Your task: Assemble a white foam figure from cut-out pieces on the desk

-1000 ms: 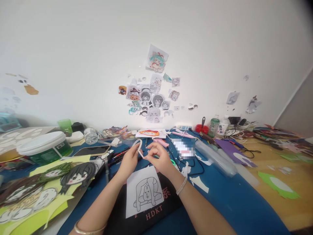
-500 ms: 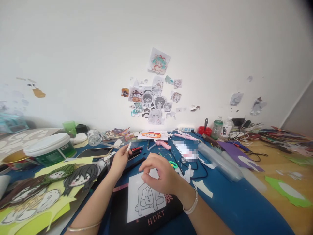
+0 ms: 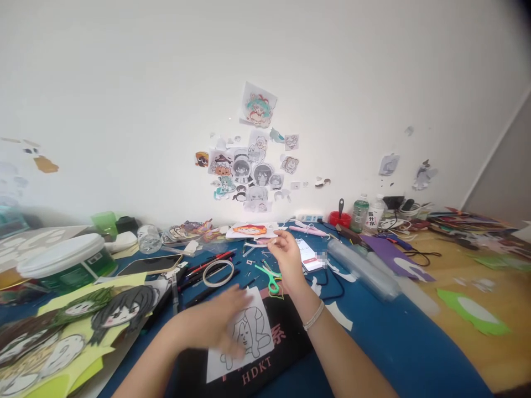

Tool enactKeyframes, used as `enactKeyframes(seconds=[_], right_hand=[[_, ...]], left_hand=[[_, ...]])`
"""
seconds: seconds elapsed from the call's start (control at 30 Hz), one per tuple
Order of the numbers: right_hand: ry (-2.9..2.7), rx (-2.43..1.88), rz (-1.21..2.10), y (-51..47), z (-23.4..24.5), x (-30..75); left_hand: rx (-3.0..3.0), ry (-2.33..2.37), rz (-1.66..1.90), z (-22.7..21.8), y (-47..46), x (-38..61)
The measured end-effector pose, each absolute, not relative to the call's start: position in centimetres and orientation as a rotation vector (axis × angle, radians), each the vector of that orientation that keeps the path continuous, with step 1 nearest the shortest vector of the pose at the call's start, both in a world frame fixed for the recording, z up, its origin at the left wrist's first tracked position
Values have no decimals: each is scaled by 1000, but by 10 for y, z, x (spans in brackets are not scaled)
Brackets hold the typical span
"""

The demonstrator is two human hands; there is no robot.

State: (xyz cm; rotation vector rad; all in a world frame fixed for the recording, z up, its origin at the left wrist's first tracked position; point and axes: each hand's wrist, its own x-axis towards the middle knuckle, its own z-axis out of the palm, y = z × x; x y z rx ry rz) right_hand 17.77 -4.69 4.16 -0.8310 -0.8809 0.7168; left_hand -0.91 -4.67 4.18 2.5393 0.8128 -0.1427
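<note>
My left hand (image 3: 215,320), blurred by motion, is spread over a white sheet with a line drawing of a figure (image 3: 259,337). Its thumb and fingers are apart, and nothing shows in them. The sheet lies tilted on a black item with pink "HDKT" lettering (image 3: 286,354). Farther back, my right hand (image 3: 286,257) has its thumb and index finger drawn together by a pink glue gun (image 3: 262,241); what they pinch is too small to make out. Green-handled scissors (image 3: 272,284) lie just left of that hand. A pale ring (image 3: 218,273) rests beside several pens (image 3: 207,263).
Painted cut-out heads on yellow sheets (image 3: 78,320) and a white-lidded tub (image 3: 66,257) fill the left side. At right are a phone (image 3: 309,255), a clear plastic roll (image 3: 365,269), purple paper (image 3: 394,257) and green paper (image 3: 473,312). Bottles (image 3: 360,214) stand by the wall.
My left hand has come back from the pens to above the drawing; the small white stick it held is no longer seen in it. My right hand has moved forward from the drawing toward the glue gun.
</note>
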Motion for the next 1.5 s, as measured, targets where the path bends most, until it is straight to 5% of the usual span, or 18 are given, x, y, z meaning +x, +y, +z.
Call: enactKeyframes(seconds=[0.07, 0.17, 0.87, 1.1, 1.23, 1.5], right_hand=[[-778, -837, 729, -43, 39, 185], [-653, -847, 769, -40, 36, 194], [-515, -901, 825, -28, 22, 198], [-567, -429, 1206, -33, 30, 199], [-669, -436, 1318, -38, 30, 185], [-727, -760, 1291, -37, 19, 168]], left_hand=[[2515, 764, -453, 48, -68, -5], [2578, 842, -458, 45, -81, 5], [2526, 1276, 426, 11, -41, 32], [1330, 1200, 1220, 28, -11, 14], [704, 818, 1148, 29, -11, 16], [741, 505, 1089, 28, -29, 26]])
